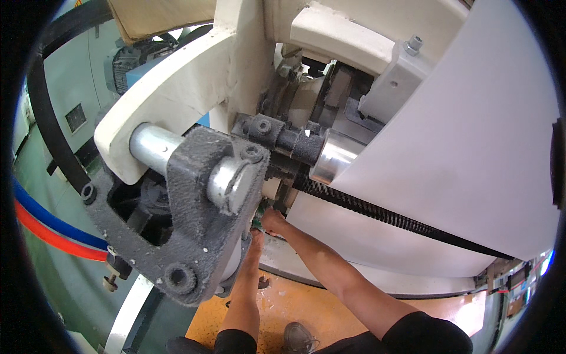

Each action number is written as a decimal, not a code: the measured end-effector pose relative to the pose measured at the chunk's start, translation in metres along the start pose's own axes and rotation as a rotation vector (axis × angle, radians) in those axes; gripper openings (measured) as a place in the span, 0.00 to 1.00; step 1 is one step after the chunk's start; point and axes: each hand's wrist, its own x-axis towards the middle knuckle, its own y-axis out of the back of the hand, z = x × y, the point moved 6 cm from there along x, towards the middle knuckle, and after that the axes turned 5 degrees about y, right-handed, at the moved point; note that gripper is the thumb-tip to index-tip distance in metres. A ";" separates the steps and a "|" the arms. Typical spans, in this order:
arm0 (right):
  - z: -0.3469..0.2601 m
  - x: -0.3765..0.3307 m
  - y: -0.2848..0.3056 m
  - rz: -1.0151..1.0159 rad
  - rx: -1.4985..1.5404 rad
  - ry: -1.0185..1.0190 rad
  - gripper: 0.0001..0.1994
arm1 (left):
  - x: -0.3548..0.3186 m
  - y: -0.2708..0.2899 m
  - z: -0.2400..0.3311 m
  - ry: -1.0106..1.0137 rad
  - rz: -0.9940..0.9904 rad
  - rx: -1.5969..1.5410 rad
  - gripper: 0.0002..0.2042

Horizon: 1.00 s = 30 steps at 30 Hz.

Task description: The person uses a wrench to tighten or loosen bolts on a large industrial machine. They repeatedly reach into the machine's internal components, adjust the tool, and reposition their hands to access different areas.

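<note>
Beside the dusty black bracket (197, 177), a small green thing (257, 218) shows right by the right hand (273, 222), curled, hold unclear; left hand (257, 234) mostly hidden, can't tell its grip, both tucked close, probably because the bracket crowds them

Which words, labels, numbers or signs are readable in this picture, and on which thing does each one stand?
None is readable.
Small orange mark, top left: too small and cut off to read.
Dusty dark bracket: no lettering visible.
Large white sheet: no print visible.
</note>
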 end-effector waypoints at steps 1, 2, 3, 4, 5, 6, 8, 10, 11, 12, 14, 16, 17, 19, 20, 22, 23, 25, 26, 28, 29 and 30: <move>0.002 0.002 -0.002 -0.047 0.039 0.012 0.06 | -0.001 -0.002 0.002 -0.008 0.002 0.003 0.07; 0.000 0.000 -0.001 0.031 0.026 0.058 0.07 | -0.003 -0.003 0.002 -0.011 0.002 0.008 0.07; -0.010 0.003 0.001 0.126 -0.003 0.120 0.09 | -0.005 -0.002 -0.012 0.002 0.021 0.025 0.08; -0.012 0.002 0.003 0.208 -0.019 0.168 0.11 | -0.009 -0.002 -0.014 -0.005 0.031 0.030 0.08; -0.014 0.007 0.004 0.160 -0.112 0.195 0.11 | -0.011 0.001 -0.019 -0.012 0.055 0.044 0.08; -0.021 0.010 0.006 0.111 -0.200 0.230 0.11 | -0.018 0.006 -0.027 -0.031 0.087 0.067 0.08; -0.030 0.014 0.006 0.094 -0.238 0.236 0.10 | -0.038 0.024 -0.034 -0.112 0.163 0.150 0.09; -0.018 0.016 0.005 0.137 -0.123 0.184 0.09 | -0.059 0.041 -0.034 -0.215 0.184 0.248 0.09; 0.009 0.012 -0.014 0.120 -0.043 0.111 0.09 | -0.059 0.053 0.010 -0.189 -0.145 0.125 0.11; 0.029 0.008 -0.043 -0.017 -0.114 0.085 0.07 | -0.069 0.070 0.048 -0.132 -0.472 0.022 0.14; -0.016 0.015 -0.011 -0.041 -0.175 0.161 0.04 | -0.126 0.132 0.000 -0.104 -0.607 0.088 0.18; 0.026 0.034 -0.033 -0.013 0.026 -0.055 0.07 | -0.154 0.172 0.012 -0.261 -0.767 0.089 0.25; -0.001 0.041 -0.026 0.026 0.065 0.018 0.04 | -0.179 0.177 -0.019 -0.242 -0.713 0.131 0.26; -0.058 0.048 -0.011 0.087 0.144 0.175 0.01 | -0.252 0.189 -0.074 -0.192 -0.630 0.221 0.28; 0.020 0.055 -0.052 0.193 -0.116 0.279 0.02 | -0.222 0.180 -0.036 -0.272 -0.594 0.119 0.28; 0.063 0.054 -0.066 0.197 -0.221 0.266 0.03 | -0.185 0.177 -0.013 -0.211 -0.639 0.019 0.28; 0.001 0.063 -0.034 0.080 -0.054 0.203 0.03 | -0.205 0.188 -0.045 -0.027 -0.717 0.021 0.27; -0.013 0.057 -0.024 0.006 -0.102 0.229 0.04 | -0.204 0.186 -0.047 -0.056 -0.640 0.016 0.26; -0.010 0.053 -0.022 -0.031 -0.126 0.226 0.04 | -0.200 0.182 -0.045 -0.085 -0.598 0.007 0.25; -0.009 0.049 -0.021 -0.004 -0.044 0.245 0.06 | -0.195 0.179 -0.037 -0.129 -0.678 0.067 0.24; -0.014 0.050 -0.021 0.009 -0.003 0.263 0.07 | -0.197 0.180 -0.037 -0.143 -0.721 0.099 0.23; -0.020 0.053 -0.019 0.000 -0.009 0.262 0.07 | -0.202 0.182 -0.042 -0.129 -0.665 0.104 0.21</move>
